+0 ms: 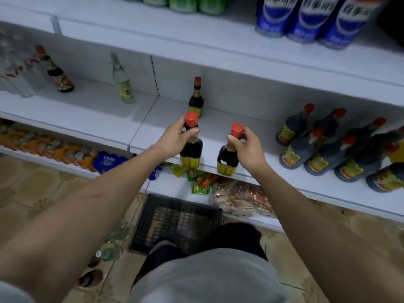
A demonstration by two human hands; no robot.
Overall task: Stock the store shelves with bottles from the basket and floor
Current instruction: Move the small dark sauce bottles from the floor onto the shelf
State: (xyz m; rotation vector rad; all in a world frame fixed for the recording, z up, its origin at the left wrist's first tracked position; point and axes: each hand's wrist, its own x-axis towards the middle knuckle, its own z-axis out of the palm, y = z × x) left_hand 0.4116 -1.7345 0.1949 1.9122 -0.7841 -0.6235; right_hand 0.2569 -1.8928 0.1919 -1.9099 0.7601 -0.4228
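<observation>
My left hand (175, 138) grips the neck of a dark sauce bottle (190, 154) with a red cap and yellow label. My right hand (247, 147) pinches the neck of a second, matching bottle (228, 159). Both bottles are upright at the front edge of the white middle shelf (218, 127). A third bottle of the same kind (196, 99) stands farther back on that shelf. Below me, the black plastic basket (153, 217) sits on the tiled floor. Several loose bottles (109, 252) lie on the floor to its left.
A cluster of several dark sauce bottles (328, 147) fills the shelf's right side. To the left stand a pale bottle (123, 84) and another dark one (58, 73). Blue-labelled bottles (310, 16) are on the top shelf; snack packets (238, 197) and orange drinks (50, 147) are on the lowest.
</observation>
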